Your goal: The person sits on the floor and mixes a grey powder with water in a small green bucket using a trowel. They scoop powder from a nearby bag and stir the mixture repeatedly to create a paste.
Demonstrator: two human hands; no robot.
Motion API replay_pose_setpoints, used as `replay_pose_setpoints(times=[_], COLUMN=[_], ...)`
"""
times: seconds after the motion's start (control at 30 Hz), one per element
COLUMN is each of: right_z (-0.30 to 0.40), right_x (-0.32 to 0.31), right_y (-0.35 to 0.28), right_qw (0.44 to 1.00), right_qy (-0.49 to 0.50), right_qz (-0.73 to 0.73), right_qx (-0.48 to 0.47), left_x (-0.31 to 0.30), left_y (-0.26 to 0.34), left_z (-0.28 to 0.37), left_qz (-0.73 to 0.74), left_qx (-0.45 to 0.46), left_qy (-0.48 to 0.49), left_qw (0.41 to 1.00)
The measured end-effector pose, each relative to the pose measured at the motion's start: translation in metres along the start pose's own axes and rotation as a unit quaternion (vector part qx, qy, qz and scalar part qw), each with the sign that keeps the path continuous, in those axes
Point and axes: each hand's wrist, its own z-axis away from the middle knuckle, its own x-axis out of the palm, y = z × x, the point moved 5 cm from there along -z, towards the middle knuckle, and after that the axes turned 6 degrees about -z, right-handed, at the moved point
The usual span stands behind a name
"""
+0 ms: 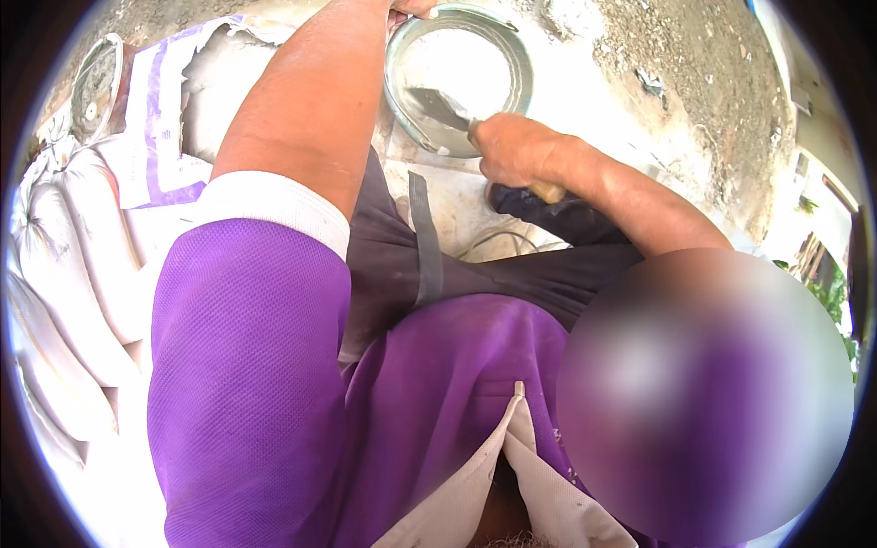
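Observation:
A round greenish bucket (526,82) stands on the ground before me, with pale, overexposed material inside. At the top edge of the picture, my left hand (411,9) grips its far left rim; most of that hand is cut off. My right hand (517,147) is closed around the yellowish handle of a trowel (438,106) at the bucket's near right side. The trowel's flat metal blade reaches over the rim into the bucket, and its tip lies against the pale material.
To the left lies a torn white and purple paper sack (154,123), with a bucket (96,92) of grey matter beyond it. Several tied white sacks (75,274) are stacked nearer. Rough dirt (692,89) stretches away on the right. A thin cable (503,236) lies by my legs.

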Motion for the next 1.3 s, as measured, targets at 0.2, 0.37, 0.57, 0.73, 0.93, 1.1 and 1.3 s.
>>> replay_pose_setpoints(times=[0.2,0.37,0.57,0.73,0.93,1.1,1.3], right_z=[0.045,-0.007,-0.008,-0.003,0.026,-0.019,-0.032], right_x=[-0.007,0.004,-0.026,0.001,-0.014,-0.008,0.002], right_y=[0.023,-0.002,0.003,0.002,0.03,0.033,0.026], right_qw=[0.987,0.998,0.818,0.972,0.99,0.988,0.982], right_qy=[-0.015,-0.037,0.007,0.0,-0.067,-0.063,-0.052], right_qz=[0.162,-0.049,-0.564,-0.231,0.122,0.11,-0.173], right_qx=[-0.014,0.032,0.107,0.029,0.031,0.085,0.051], left_x=[-0.006,-0.003,-0.001,0.001,-0.001,0.0,0.0], left_y=[0.005,0.002,0.004,0.002,0.0,0.004,0.002], left_z=[0.025,0.023,0.009,0.002,0.023,0.005,0.007], left_qz=[-0.026,0.0,-0.009,0.037,0.002,-0.044,-0.034], left_qx=[0.006,0.003,0.0,0.021,-0.005,0.04,0.007], left_qy=[0.024,0.017,-0.009,-0.013,0.02,-0.014,-0.013], left_qw=[0.999,1.0,1.0,0.999,1.0,0.998,0.999])
